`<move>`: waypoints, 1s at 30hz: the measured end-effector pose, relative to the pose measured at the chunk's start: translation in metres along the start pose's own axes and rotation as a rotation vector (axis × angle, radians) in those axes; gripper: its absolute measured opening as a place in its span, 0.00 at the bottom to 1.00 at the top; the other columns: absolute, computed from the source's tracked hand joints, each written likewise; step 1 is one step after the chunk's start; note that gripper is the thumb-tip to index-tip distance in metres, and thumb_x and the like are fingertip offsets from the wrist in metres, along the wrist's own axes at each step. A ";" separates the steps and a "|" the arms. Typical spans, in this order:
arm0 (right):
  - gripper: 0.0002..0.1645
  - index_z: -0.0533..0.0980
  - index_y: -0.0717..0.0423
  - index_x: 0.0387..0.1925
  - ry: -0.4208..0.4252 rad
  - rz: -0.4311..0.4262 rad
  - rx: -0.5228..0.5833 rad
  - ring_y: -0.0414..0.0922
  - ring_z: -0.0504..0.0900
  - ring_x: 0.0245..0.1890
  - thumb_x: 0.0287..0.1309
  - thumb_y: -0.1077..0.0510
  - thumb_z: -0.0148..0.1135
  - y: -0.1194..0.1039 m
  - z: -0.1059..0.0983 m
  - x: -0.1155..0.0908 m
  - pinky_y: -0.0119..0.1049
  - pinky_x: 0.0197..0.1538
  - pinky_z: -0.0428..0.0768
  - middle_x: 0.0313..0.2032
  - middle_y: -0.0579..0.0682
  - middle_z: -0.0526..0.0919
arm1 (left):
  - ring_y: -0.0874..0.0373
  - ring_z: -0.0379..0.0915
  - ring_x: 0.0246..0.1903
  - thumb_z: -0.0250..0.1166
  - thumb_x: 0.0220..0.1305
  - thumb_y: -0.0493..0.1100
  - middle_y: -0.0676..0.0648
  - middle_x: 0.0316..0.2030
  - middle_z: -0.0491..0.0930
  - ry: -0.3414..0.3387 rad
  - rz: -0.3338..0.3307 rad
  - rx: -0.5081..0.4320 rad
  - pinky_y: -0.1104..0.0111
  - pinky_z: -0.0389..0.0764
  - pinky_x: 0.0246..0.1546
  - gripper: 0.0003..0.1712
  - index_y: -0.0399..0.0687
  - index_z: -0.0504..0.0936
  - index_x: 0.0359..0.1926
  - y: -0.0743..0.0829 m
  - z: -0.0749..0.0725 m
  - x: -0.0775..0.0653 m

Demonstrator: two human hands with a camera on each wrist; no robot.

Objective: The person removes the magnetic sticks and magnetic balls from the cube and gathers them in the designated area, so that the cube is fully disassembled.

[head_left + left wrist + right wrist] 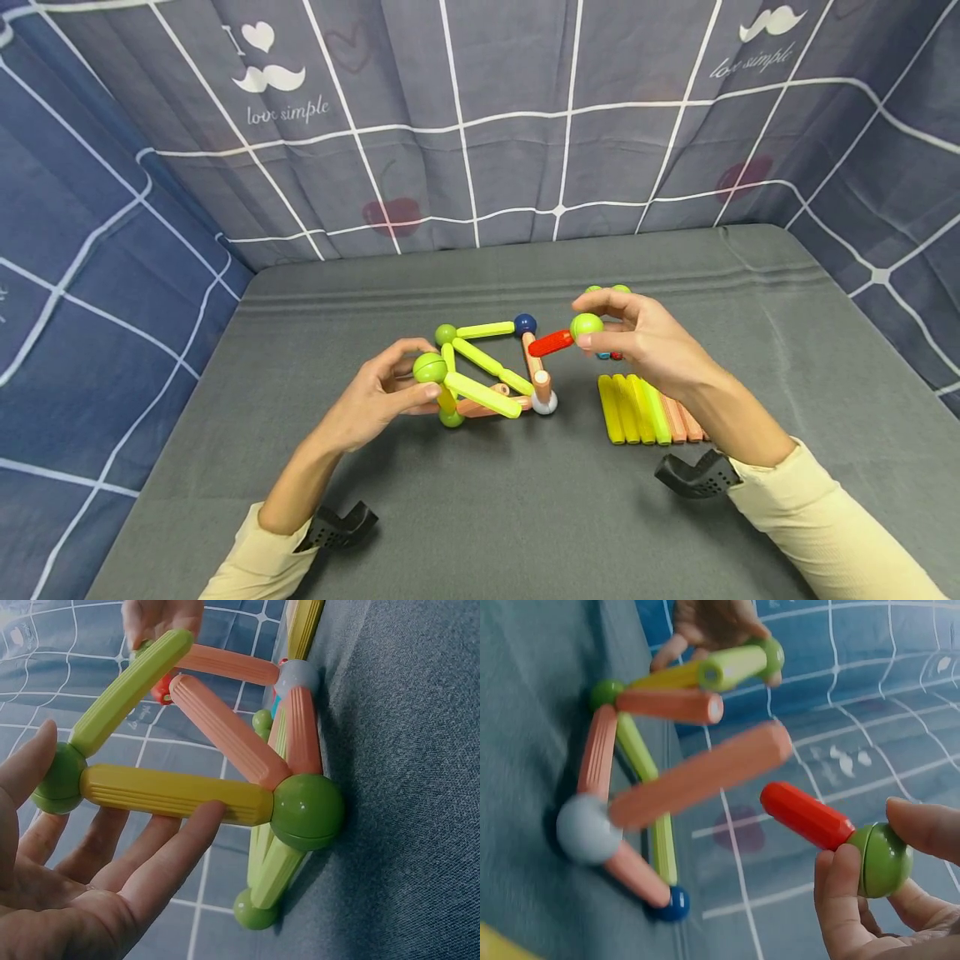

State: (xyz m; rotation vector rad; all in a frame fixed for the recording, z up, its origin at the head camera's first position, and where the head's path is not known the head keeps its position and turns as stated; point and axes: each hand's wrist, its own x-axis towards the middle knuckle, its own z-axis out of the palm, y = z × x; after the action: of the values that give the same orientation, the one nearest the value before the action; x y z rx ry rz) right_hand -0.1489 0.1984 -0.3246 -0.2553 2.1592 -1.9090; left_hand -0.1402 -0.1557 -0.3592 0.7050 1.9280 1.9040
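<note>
Right grip point(654, 343) curled, pinching green ball point(587, 326)

loose rods point(651, 408) lie right of the frame point(480, 357)

The head camera looks forward and down from above the person's side of the desk point(480, 508), far enough back to take in the left hand point(375, 396), the right hand point(654, 337), the whole stick-and-ball frame point(482, 394) and the white-gridded curtain point(517, 75) behind. The left wrist camera sits low and close, its picture turned sideways with the desk along the right edge, looking past the left hand and through the frame toward the right hand. The right wrist camera, also close and sideways, has the desk at left and faces across the frame to the left hand. All three views share the frame's pale grey ball point(589, 829).
</note>
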 end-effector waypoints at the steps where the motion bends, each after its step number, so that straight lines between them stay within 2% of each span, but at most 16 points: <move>1: 0.23 0.75 0.53 0.55 0.017 0.009 -0.003 0.44 0.80 0.40 0.58 0.62 0.68 0.001 -0.004 -0.001 0.32 0.41 0.76 0.55 0.50 0.72 | 0.36 0.79 0.48 0.64 0.66 0.31 0.34 0.49 0.77 0.000 -0.001 0.000 0.42 0.80 0.44 0.26 0.31 0.64 0.61 0.000 0.000 0.000; 4: 0.22 0.75 0.51 0.55 0.068 0.023 -0.013 0.42 0.78 0.42 0.59 0.61 0.68 0.006 -0.020 -0.005 0.32 0.42 0.76 0.55 0.48 0.75 | 0.36 0.79 0.49 0.64 0.66 0.31 0.34 0.49 0.77 0.000 -0.001 -0.001 0.42 0.80 0.44 0.26 0.31 0.64 0.61 0.000 0.000 0.000; 7: 0.19 0.76 0.50 0.53 0.130 0.048 0.005 0.41 0.77 0.44 0.60 0.61 0.68 0.014 -0.038 -0.008 0.30 0.47 0.75 0.51 0.45 0.77 | 0.36 0.79 0.49 0.64 0.66 0.31 0.34 0.49 0.77 0.000 -0.001 -0.003 0.42 0.80 0.44 0.26 0.33 0.65 0.61 0.000 -0.001 0.000; 10: 0.17 0.76 0.50 0.51 0.196 0.081 0.011 0.39 0.79 0.41 0.62 0.60 0.67 0.023 -0.057 -0.009 0.30 0.49 0.75 0.47 0.43 0.76 | 0.36 0.79 0.48 0.64 0.66 0.31 0.34 0.49 0.77 -0.003 0.000 -0.006 0.42 0.80 0.44 0.26 0.32 0.65 0.61 0.000 -0.001 0.000; 13: 0.19 0.74 0.50 0.53 0.262 0.115 -0.070 0.38 0.81 0.39 0.62 0.57 0.68 0.031 -0.073 -0.008 0.37 0.57 0.70 0.46 0.43 0.74 | 0.36 0.79 0.48 0.64 0.66 0.31 0.34 0.49 0.77 -0.002 0.000 -0.006 0.42 0.80 0.44 0.26 0.30 0.64 0.61 -0.001 -0.001 0.000; 16: 0.24 0.72 0.55 0.58 0.306 0.134 -0.209 0.36 0.80 0.37 0.62 0.55 0.67 0.039 -0.084 -0.006 0.44 0.58 0.66 0.45 0.43 0.74 | 0.36 0.79 0.48 0.64 0.66 0.31 0.34 0.49 0.77 0.003 0.002 -0.005 0.41 0.80 0.43 0.27 0.28 0.63 0.61 -0.001 -0.002 0.000; 19: 0.30 0.70 0.64 0.61 0.332 0.131 -0.329 0.38 0.79 0.36 0.62 0.55 0.67 0.046 -0.091 -0.003 0.40 0.52 0.71 0.44 0.48 0.74 | 0.37 0.79 0.48 0.64 0.66 0.30 0.34 0.49 0.77 0.001 0.003 -0.008 0.42 0.80 0.43 0.28 0.27 0.62 0.61 -0.001 -0.002 0.000; 23: 0.30 0.71 0.67 0.60 0.354 0.104 -0.475 0.39 0.77 0.34 0.61 0.57 0.68 0.055 -0.097 -0.001 0.31 0.37 0.75 0.44 0.54 0.75 | 0.37 0.79 0.48 0.64 0.67 0.31 0.35 0.49 0.77 -0.008 0.004 -0.016 0.41 0.80 0.44 0.28 0.27 0.62 0.61 -0.001 -0.002 0.001; 30: 0.25 0.76 0.68 0.53 0.340 0.020 -0.671 0.45 0.68 0.29 0.57 0.59 0.71 0.063 -0.101 -0.002 0.32 0.25 0.69 0.33 0.56 0.74 | 0.35 0.78 0.49 0.64 0.66 0.31 0.34 0.49 0.77 -0.006 0.000 -0.019 0.42 0.80 0.44 0.25 0.35 0.66 0.61 -0.001 -0.002 0.001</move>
State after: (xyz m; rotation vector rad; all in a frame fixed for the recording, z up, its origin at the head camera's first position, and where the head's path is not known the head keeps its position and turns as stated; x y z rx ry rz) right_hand -0.1749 0.3029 -0.3755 -0.0198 2.9621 -1.2163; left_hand -0.1423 -0.1568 -0.3600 0.7044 1.9039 1.9148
